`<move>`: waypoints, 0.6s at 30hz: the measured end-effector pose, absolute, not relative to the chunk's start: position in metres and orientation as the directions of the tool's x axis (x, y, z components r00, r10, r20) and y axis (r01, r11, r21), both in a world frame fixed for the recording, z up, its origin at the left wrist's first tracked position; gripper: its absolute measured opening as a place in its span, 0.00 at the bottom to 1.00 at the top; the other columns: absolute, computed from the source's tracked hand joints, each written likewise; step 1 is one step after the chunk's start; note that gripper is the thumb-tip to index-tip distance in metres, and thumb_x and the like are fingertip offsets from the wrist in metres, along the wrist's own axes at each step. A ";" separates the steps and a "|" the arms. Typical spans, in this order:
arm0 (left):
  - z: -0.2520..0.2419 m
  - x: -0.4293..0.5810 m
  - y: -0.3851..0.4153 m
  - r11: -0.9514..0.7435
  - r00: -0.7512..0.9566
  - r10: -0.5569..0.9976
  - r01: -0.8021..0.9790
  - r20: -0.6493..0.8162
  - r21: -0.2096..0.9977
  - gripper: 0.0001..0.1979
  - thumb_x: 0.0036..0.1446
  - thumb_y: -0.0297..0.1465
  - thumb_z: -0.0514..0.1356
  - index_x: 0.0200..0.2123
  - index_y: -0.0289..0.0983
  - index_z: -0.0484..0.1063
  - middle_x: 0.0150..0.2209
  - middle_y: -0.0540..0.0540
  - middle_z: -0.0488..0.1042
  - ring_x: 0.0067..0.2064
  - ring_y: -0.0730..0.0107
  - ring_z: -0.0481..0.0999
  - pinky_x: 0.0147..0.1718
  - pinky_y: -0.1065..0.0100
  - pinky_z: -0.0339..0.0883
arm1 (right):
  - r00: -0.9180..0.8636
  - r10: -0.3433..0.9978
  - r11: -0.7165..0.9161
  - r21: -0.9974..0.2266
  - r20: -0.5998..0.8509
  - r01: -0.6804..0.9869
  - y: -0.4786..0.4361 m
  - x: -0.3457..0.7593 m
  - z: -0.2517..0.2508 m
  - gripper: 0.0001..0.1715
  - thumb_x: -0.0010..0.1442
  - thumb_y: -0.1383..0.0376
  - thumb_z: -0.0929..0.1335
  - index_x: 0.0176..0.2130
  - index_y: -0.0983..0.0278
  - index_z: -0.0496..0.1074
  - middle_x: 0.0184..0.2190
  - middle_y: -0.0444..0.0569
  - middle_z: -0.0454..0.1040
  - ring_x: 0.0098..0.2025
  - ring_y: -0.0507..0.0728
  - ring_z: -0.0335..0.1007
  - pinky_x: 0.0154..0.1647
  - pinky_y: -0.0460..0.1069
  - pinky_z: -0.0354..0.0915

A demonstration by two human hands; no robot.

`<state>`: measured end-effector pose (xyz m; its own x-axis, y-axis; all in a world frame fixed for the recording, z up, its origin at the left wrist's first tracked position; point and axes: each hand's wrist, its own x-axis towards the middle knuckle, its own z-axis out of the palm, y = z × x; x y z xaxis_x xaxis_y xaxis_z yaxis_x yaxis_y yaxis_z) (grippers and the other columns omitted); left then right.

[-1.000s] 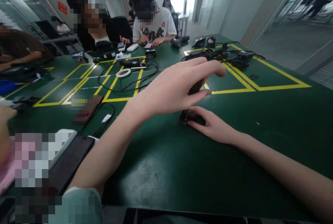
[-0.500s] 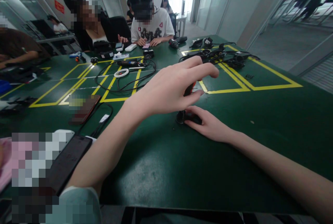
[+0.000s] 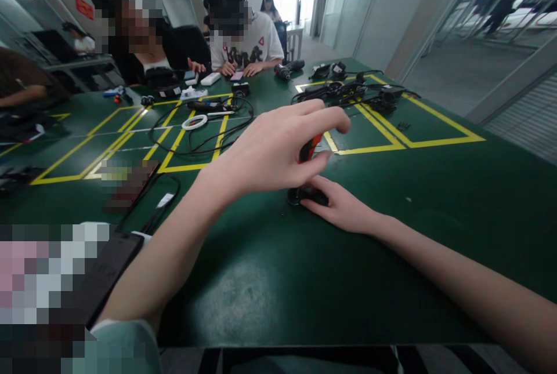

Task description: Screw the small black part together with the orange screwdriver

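Note:
My left hand (image 3: 278,151) is loosely curled around the red-and-black handle of a screwdriver (image 3: 310,149). That tool stands roughly upright between the palm and thumb; the index finger and thumb are bent and apart, and the farther fingers are hidden. Below it, my right hand (image 3: 343,203) lies low on the table, thumb and fingers closed on a small black part (image 3: 295,198) with a round, disc-like end. The screwdriver's lower end meets or sits just over this part; the exact contact is too dark to tell.
The green table (image 3: 369,287) carries yellow tape lines. Black cables (image 3: 335,91) lie at the back right near a power drill (image 3: 288,69). A white tape roll (image 3: 194,123) and a looped cable are at centre left, phones nearer. Co-workers (image 3: 248,43) sit across the table.
The whole view has shifted slightly, so things appear farther left. More of the screwdriver's red handle shows under my left hand. Both hands keep nearly the same pose.

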<state>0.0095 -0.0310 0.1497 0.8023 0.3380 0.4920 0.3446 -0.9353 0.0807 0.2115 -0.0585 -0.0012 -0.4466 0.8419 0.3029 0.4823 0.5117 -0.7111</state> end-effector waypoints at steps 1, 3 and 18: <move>0.151 0.009 -0.032 -0.939 0.807 0.330 0.335 0.490 0.080 0.16 0.61 0.24 0.55 0.49 0.40 0.73 0.43 0.44 0.76 0.45 0.62 0.77 0.42 0.62 0.70 | -0.449 0.840 0.514 -0.712 0.305 0.479 -0.058 0.211 -0.001 0.17 0.65 0.64 0.69 0.53 0.60 0.73 0.48 0.54 0.79 0.49 0.64 0.79 0.54 0.63 0.76; 0.152 0.007 -0.033 -0.946 0.817 0.313 0.311 0.484 0.086 0.17 0.59 0.22 0.54 0.49 0.40 0.74 0.42 0.43 0.77 0.44 0.62 0.77 0.42 0.62 0.70 | -0.455 0.836 0.519 -0.711 0.307 0.474 -0.058 0.211 -0.001 0.16 0.65 0.64 0.69 0.53 0.60 0.73 0.48 0.54 0.79 0.49 0.64 0.78 0.54 0.63 0.76; 0.153 0.006 -0.032 -0.941 0.810 0.336 0.315 0.481 0.126 0.21 0.59 0.22 0.54 0.55 0.41 0.71 0.45 0.44 0.77 0.47 0.62 0.78 0.45 0.62 0.71 | -0.460 0.836 0.519 -0.704 0.299 0.486 -0.059 0.211 0.000 0.17 0.65 0.65 0.68 0.54 0.62 0.72 0.49 0.56 0.79 0.49 0.64 0.78 0.54 0.63 0.75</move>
<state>0.0058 -0.0323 0.1530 0.8098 0.3360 0.4810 0.3154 -0.9406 0.1261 0.2112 -0.0587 0.0002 -0.4600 0.8360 0.2990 0.4857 0.5188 -0.7035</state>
